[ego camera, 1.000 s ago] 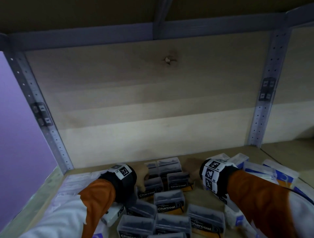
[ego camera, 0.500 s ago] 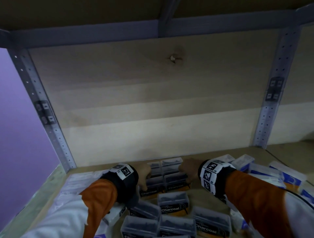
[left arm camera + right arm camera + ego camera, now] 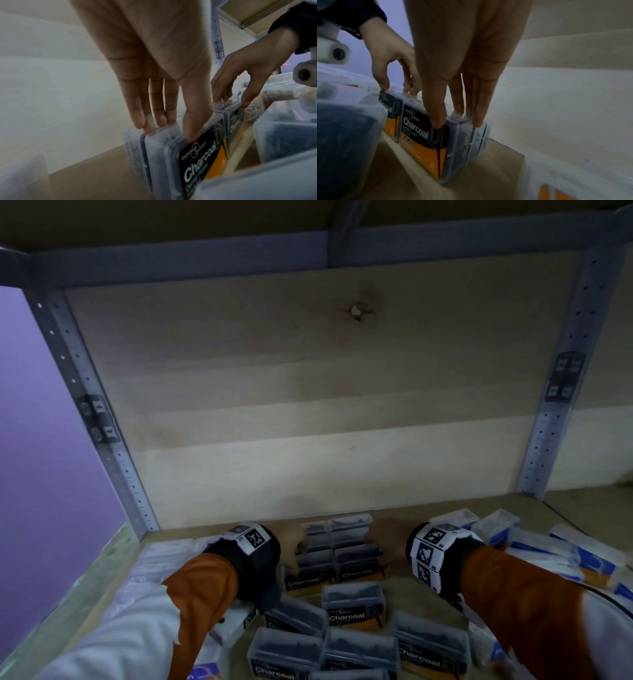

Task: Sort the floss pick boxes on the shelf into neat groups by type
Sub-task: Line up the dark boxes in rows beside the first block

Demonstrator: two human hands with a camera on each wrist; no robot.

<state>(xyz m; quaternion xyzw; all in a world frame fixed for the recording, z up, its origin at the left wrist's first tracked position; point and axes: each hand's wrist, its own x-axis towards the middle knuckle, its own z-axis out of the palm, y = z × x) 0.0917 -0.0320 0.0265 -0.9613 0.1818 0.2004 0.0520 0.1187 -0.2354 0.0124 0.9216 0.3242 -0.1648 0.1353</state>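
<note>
Four clear charcoal floss pick boxes [image 3: 342, 553] with black and orange labels stand in a two-by-two block near the shelf's back panel. My left hand [image 3: 291, 546] holds the block's left end. Its thumb [image 3: 192, 134] presses the front label and its fingers [image 3: 142, 121] reach down behind. My right hand [image 3: 383, 539] holds the right end the same way, thumb [image 3: 438, 120] on the front "Charcoal" label [image 3: 416, 128] and fingers [image 3: 477, 119] behind the rear box. Each hand pinches a front and a rear box together.
Several loose charcoal boxes [image 3: 354, 604] lie in front of the block, between my forearms. White and blue boxes [image 3: 548, 546] are piled at the right. Pale white boxes [image 3: 164, 556] lie flat at the left, by the metal upright [image 3: 113, 460]. The wooden back panel [image 3: 325, 405] stands just behind the block.
Both hands have closed in on the ends of the four-box block. The block now sits tighter together and nearer the back panel.
</note>
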